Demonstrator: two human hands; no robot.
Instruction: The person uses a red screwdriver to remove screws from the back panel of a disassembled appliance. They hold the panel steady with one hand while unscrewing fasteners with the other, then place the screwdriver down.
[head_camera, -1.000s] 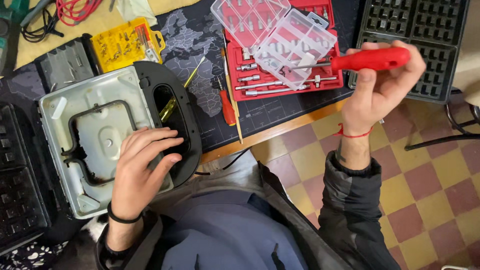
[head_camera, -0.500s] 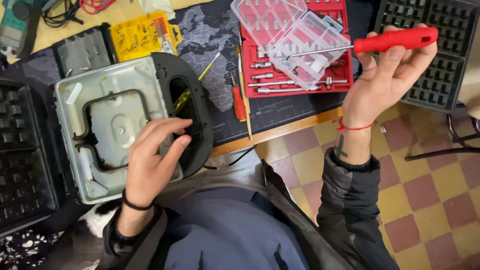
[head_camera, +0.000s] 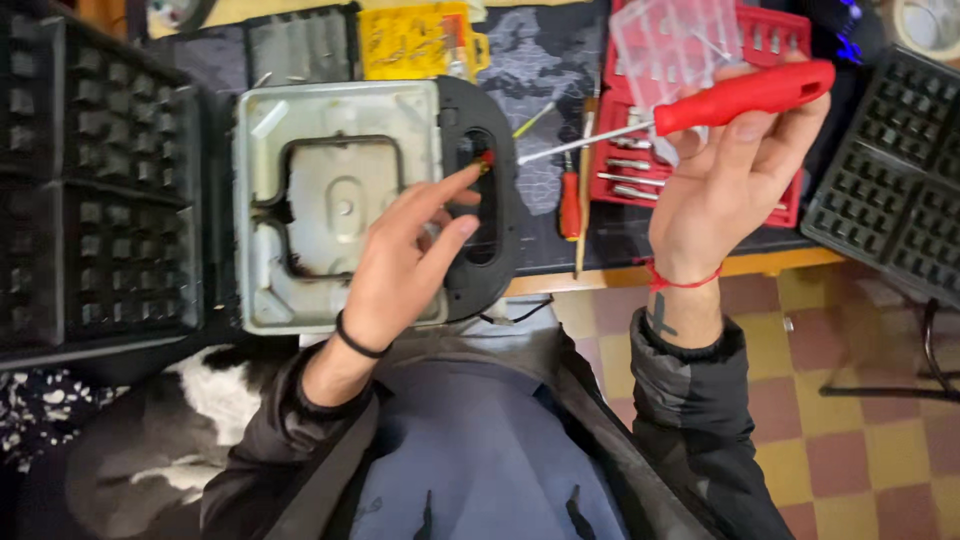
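A red-handled screwdriver (head_camera: 745, 95) lies across my right hand (head_camera: 720, 190), its metal shaft pointing left toward the black handle end of an opened waffle maker (head_camera: 340, 200). The appliance shows a grey metal plate with a dark heating loop. My left hand (head_camera: 405, 265) rests over the plate's right side, with the index finger stretched to a small red and yellow part (head_camera: 486, 158) in the black housing slot. The fingers are apart and hold nothing.
A red bit case (head_camera: 700, 110) with a clear lid lies behind my right hand. A small red screwdriver (head_camera: 569, 205) lies on the dark mat. Black waffle plates lie at far left (head_camera: 90, 190) and far right (head_camera: 885, 170). A yellow parts box (head_camera: 415, 42) sits at the back.
My left hand slid right across the grey plate and its index finger now reaches the black housing slot. My right hand brought the screwdriver tip closer to that slot.
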